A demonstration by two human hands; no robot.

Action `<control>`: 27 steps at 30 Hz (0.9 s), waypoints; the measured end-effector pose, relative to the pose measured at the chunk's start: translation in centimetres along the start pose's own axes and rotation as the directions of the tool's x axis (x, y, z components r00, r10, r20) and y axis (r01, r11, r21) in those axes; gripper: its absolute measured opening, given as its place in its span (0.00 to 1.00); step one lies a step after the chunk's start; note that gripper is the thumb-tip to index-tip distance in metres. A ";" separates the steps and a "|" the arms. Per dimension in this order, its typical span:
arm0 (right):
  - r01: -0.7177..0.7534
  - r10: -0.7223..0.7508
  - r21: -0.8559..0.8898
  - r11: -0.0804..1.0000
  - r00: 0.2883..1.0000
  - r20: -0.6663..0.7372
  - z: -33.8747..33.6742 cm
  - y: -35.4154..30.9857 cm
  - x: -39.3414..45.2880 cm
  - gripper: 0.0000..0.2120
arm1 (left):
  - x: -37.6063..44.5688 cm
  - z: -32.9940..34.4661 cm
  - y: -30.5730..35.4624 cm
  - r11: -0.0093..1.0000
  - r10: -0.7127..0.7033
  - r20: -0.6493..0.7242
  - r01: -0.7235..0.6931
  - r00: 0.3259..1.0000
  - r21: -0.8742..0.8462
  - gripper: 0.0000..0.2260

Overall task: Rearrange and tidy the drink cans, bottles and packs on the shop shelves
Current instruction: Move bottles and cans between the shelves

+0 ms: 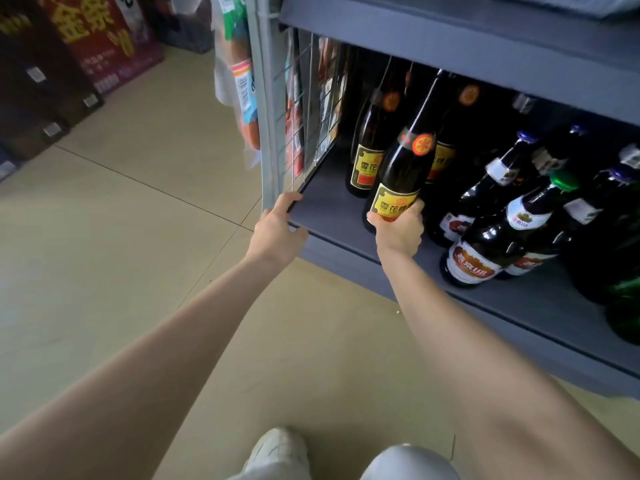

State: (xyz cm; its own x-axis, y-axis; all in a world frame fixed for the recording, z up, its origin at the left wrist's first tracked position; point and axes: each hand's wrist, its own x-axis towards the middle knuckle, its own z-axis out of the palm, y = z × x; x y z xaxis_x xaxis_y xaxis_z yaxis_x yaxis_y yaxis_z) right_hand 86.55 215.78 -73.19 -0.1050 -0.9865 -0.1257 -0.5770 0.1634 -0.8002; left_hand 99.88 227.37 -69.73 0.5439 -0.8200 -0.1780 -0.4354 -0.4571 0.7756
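Note:
My right hand (pixel 400 230) grips the lower body of a dark beer bottle with a yellow label (pixel 403 171), which stands tilted near the front of the grey bottom shelf (pixel 329 216). Two more yellow-label bottles (pixel 369 147) stand behind it. My left hand (pixel 277 230) holds the shelf's front left corner, fingers curled over the edge beside the wire side panel (pixel 308 133). To the right stand dark bottles with red and white labels (pixel 478 258) and a green-capped one (pixel 564 180).
Green bottles (pixel 623 306) fill the far right of the shelf. An upper grey shelf (pixel 450 39) overhangs the bottles. Packets (pixel 242 88) hang on the rack's left side. Red cartons (pixel 97 39) stand across the beige tiled floor (pixel 121 237). My shoe (pixel 277 452) shows below.

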 end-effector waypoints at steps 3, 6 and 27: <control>-0.035 0.036 0.025 0.999 0.999 -0.017 0.4 -0.4 1.1 0.36 | 0.1 0.1 0.2 1.000 0.022 -0.036 -0.022 0.999 0.006 0.22; -0.032 0.033 0.040 0.999 0.999 -0.022 0.7 -0.6 2.0 0.37 | 0.2 0.0 0.5 0.999 0.044 -0.072 -0.045 0.996 0.000 0.22; 0.834 -0.854 -0.282 0.475 0.514 0.082 -21.0 -7.1 -5.1 0.17 | -2.6 -5.3 16.1 0.762 0.640 -0.381 -0.616 0.667 0.201 0.20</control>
State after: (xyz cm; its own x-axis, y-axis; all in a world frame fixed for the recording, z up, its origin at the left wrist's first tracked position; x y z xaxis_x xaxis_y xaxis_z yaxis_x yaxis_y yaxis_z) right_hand 74.16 219.86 -54.50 0.5051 -0.6477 0.5704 -0.5900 -0.7415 -0.3195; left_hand 95.25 224.01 -53.60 0.3572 -0.7088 0.6082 -0.8109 0.0879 0.5786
